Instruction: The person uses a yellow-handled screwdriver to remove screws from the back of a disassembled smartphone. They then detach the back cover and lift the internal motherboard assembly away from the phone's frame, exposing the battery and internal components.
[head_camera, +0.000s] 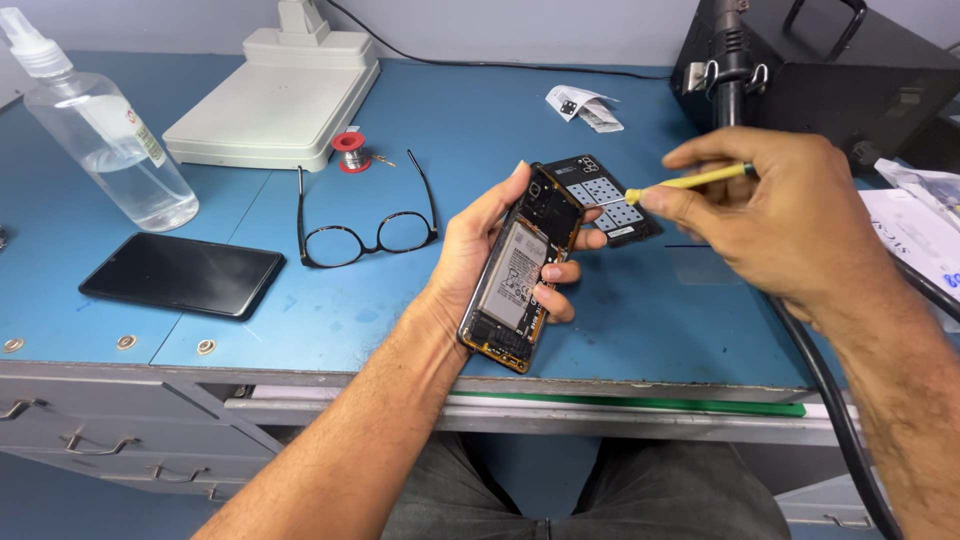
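My left hand (480, 245) grips an opened phone (520, 270) with its back cover off, so the silver battery and dark circuit boards show. The phone is tilted, top end away from me, above the blue table's front edge. My right hand (775, 215) pinches a thin yellow-handled tool (690, 181), whose tip points left toward the phone's upper right corner. Just behind the phone, a black plate with grey grid pads (610, 200) lies flat on the table.
On the blue table (330, 310) are black glasses (365, 225), a dark phone lying flat (182, 274), a clear spray bottle (105, 130), a white stand base (275, 95), a small solder spool (350, 152), a black machine (830, 70) and papers (915, 225). Grey drawers (110, 430) are below.
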